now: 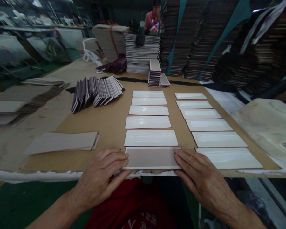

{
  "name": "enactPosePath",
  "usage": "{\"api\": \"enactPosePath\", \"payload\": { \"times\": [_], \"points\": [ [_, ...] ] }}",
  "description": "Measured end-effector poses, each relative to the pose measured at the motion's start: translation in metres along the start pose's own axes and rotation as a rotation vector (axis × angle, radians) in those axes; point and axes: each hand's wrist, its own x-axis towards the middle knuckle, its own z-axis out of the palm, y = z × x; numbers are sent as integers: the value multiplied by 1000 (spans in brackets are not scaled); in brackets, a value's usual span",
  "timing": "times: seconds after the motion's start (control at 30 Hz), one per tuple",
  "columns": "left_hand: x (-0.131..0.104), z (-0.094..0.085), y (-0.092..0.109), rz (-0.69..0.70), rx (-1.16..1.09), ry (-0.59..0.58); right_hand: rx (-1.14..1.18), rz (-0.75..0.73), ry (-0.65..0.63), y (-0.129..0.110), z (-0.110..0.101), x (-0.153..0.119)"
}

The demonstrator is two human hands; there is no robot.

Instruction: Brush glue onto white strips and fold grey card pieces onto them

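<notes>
Grey panel (153, 157) flat at the near edge of the counter (109, 127), its long sides running left to right. Left hand (97, 176) at its left end, right hand (200, 175) at its right end; each grip closed on the panel, fingertips over the end, thumb low by the counter's near edge

Panel's far side close against the nearest of five glossy white strips (151, 138), lined up away from the body. Second column, six glossy strips (219, 139), to the right; nearest one just beside the right hand

Open room: lane of bare brown sheet (112, 117) left of the middle column, narrower lane between columns. Loose grey boards (66, 141) beyond the left hand, leaning bundle of dark-edged pieces (97, 92) farther out. Little counter on the body side of the panel, then red shirt (133, 206) below

Hard to read: thumb tips' contact under the panel's corners, hidden. Forearms cut off at the bottom. Tall dark stacks (193, 38) cropped at the top, dim. Person (152, 20) beyond the pale stack (141, 52), mostly hidden. Far left background smeared, details lost
</notes>
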Motion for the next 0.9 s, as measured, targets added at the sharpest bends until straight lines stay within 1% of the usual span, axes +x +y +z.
{"api": "enactPosePath", "payload": {
  "times": [0.1,0.23,0.47,0.63,0.7,0.77,0.83,0.9],
  "points": [
    [0,1,0,-10,-21,6,-70,-1,54,-4,5,-1],
    [1,1,-1,-13,-38,1,-86,4,144,-7,10,1],
    [1,1,-1,-9,-51,2,-77,13,149,-11,11,-1],
    [-1,1,-2,5,-59,7,-52,49,190,-17,15,-2],
    [-1,0,-2,1,-57,3,-15,52,208,-16,10,-3],
    [-1,0,-2,-2,-59,-1,69,62,243,-12,-2,-5],
    [1,0,-3,0,-70,1,148,118,320,-5,-18,-6],
    [2,0,-3,-1,-84,8,178,180,378,3,-31,-7]
  ]
}}
